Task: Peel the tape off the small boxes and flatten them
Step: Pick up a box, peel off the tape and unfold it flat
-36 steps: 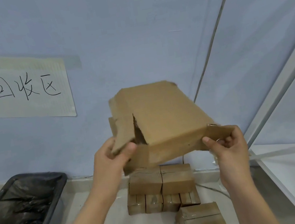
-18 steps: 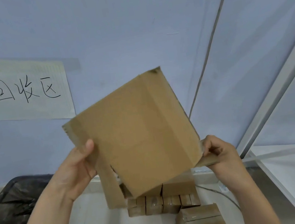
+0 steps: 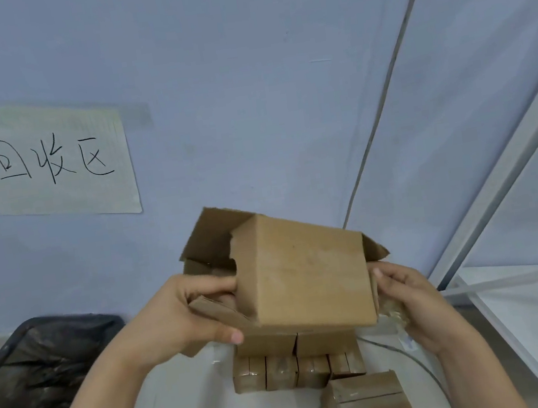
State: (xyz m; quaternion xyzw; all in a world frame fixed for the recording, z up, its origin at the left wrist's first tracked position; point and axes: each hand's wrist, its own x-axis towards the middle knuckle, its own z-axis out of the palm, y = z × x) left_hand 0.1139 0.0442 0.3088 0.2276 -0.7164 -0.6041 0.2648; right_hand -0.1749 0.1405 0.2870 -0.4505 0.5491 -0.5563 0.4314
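The wall [image 3: 241, 69] is filling the upper frame, leaving open room above the work. At lower left, the bin [image 3: 25, 376] is standing well apart from the hands. At lower centre, the taped boxes [image 3: 297, 369] are waiting in a stack, evidently unprocessed, so most of the task appears to be remaining. At centre, the open box [image 3: 302, 278] is being held aloft, flaps loose, not yet flat. The left hand [image 3: 179, 316] is gripping its left flaps; the right hand [image 3: 408, 298] is curling around its right edge.
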